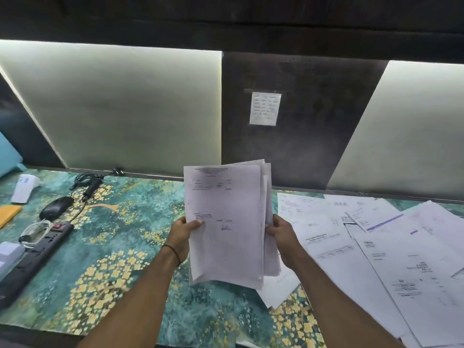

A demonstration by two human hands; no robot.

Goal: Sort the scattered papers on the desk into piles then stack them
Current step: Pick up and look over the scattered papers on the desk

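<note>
I hold a sheaf of white printed papers upright above the desk, in the middle of the view. My left hand grips its left edge, thumb across the front sheet. My right hand grips the right edge, fingers curled behind the sheets. The sheets fan apart a little at the top right. Several more papers lie scattered and overlapping on the desk to the right, and a few sheets lie just under the held sheaf.
The desk has a teal and yellow floral cover. At the left lie a black mouse, a black power strip with a white cable, a coiled black cable and a white device. A small note hangs on the back panel.
</note>
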